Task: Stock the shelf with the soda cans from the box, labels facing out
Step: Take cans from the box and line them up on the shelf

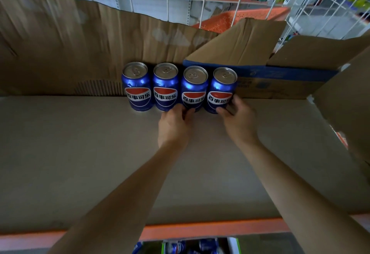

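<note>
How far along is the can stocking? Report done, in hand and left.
Done: four soda cans stand in a row at the back of the shelf, labels facing out. In hand: the left hand grips the third can, the right hand the fourth can. Left: more cans show below the shelf edge; much of the shelf is bare.

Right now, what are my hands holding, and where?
Left hand grips the third can at its base; right hand grips the fourth can at its lower side.
</note>
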